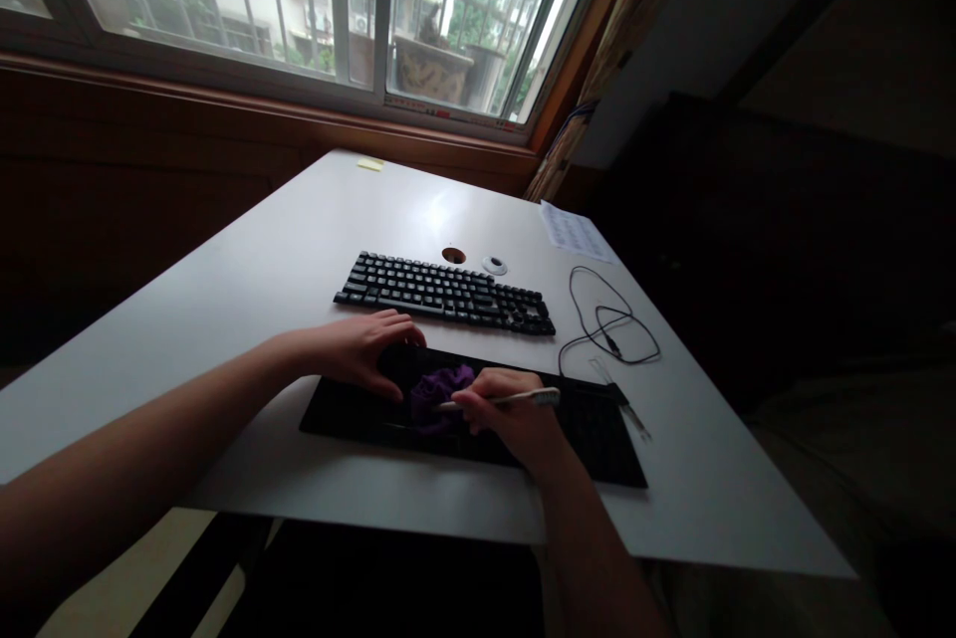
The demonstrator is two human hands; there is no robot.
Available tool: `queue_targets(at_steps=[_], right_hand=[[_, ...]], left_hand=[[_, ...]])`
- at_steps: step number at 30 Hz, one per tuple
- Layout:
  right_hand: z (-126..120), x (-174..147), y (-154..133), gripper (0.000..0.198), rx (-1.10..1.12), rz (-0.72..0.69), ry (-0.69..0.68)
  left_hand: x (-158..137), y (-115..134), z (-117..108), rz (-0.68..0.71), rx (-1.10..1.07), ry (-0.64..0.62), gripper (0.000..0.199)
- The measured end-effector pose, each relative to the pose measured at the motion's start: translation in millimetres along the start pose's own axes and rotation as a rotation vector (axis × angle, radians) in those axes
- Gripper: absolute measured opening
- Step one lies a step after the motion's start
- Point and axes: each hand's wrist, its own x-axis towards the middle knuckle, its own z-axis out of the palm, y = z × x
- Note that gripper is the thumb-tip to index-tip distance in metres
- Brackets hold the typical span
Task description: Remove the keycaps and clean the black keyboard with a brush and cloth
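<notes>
Head view: the black keyboard case (pixel 597 454) lay on the white desk (pixel 246 250) at lower center of the frame, slightly tilted down to the right. The right hand (pixel 508 409), just right of frame center, was closed with a pinch of thumb and fingers around the handle of a toothbrush (pixel 515 398); its bristled head pointed right, its other end reached left to a crumpled purple cloth (pixel 440 389). The cloth rested on the case, against the right fingers; whether those fingers also gripped it could not be told. The left hand (pixel 369 349), left of center, was partly open, thumb apart from the curved fingers, at the upper left edge of the case; no separate object was seen in it. Above the case, and apart from it, sat a black keyboard key panel (pixel 448 292), with pale patches among the keys at its right end. A thin black cable (pixel 575 295) looped at right of center, its lower run reaching the upper edge of the case. A wire-looped tool (pixel 619 396) lay at the right end of the case. Above the key panel were a round desk hole (pixel 453 256) and a white ring-shaped cover (pixel 494 266); printed paper (pixel 575 232) lay at upper right of the desk.
</notes>
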Motion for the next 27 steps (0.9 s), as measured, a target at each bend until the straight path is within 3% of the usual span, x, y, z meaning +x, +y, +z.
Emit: queue_targets(at_steps=[11, 22, 27], right_hand=[[8, 1, 9, 0.033, 0.204, 0.123, 0.042], [4, -3, 14, 0.018, 0.135, -0.103, 0.005], [-8, -12, 9, 0.013, -0.004, -0.195, -0.033]], left_hand=[[-1, 1, 0, 0.013, 0.016, -0.001, 0.066], [-1, 1, 0, 0.010, -0.024, 0.028, 0.067], [-2, 0, 0, 0.008, -0.022, 0.025, 0.068]])
